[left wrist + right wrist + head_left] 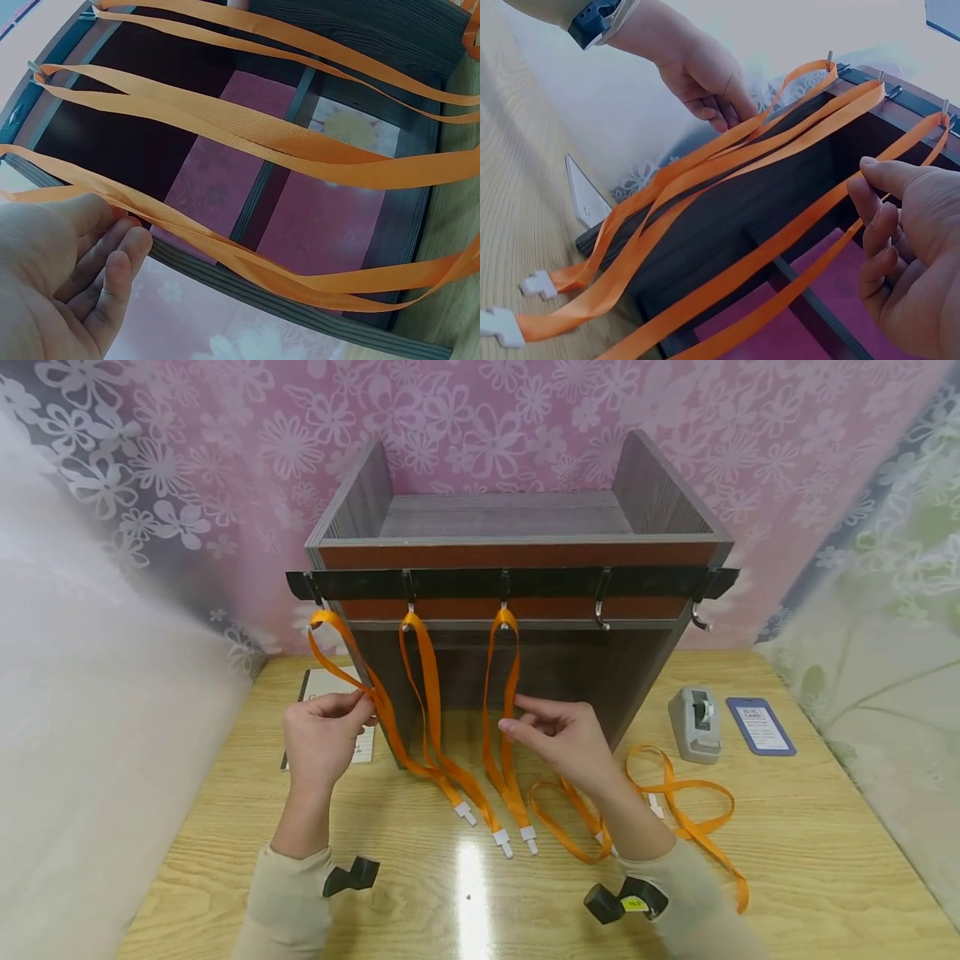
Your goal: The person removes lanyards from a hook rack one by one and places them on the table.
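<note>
Three orange lanyards with white plastic clips hang on the left, second and middle hooks of a black rail. My left hand (pixel 322 739) pinches a band of the leftmost lanyard (pixel 386 718) partway down, beside the shelf's left side. In the right wrist view its fingertips meet that strap. The second lanyard (pixel 432 693) hangs untouched from its hook. My right hand (pixel 566 739) has thumb and forefinger about the right band of the middle lanyard (pixel 513 768), below its hook; the other fingers curl in. Two more lanyards, one a looped strap (pixel 705 827), lie on the table at right.
The rail (pixel 457 583) crosses the front of a grey wooden shelf unit (pixel 510 518); its two right hooks (pixel 602 614) carry nothing. A tape dispenser (pixel 696 727) and a blue card holder (pixel 761 727) lie at right. Behind my left hand is a notebook (pixel 363 747).
</note>
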`<move>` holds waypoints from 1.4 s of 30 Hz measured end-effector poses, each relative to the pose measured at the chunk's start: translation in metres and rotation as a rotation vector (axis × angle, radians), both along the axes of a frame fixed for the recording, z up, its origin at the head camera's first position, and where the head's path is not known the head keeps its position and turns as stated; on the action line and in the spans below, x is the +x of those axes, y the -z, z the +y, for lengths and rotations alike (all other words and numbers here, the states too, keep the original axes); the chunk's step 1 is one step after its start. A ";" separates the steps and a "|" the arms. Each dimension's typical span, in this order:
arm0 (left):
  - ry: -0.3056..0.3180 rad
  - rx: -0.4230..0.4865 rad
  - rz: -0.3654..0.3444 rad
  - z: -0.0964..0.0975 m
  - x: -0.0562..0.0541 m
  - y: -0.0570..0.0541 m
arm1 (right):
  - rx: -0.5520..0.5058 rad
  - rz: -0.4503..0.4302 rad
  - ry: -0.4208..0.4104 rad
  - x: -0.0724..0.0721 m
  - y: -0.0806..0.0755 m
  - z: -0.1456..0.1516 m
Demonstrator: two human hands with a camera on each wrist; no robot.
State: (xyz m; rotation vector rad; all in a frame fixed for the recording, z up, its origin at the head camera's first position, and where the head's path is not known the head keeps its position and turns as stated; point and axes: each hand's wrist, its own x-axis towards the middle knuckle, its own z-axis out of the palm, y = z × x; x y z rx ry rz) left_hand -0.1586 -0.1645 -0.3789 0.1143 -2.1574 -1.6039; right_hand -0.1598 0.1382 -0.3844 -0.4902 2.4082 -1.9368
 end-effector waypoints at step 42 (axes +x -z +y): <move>-0.008 0.009 -0.007 0.002 0.001 -0.001 | -0.061 0.067 0.006 -0.002 -0.009 -0.025</move>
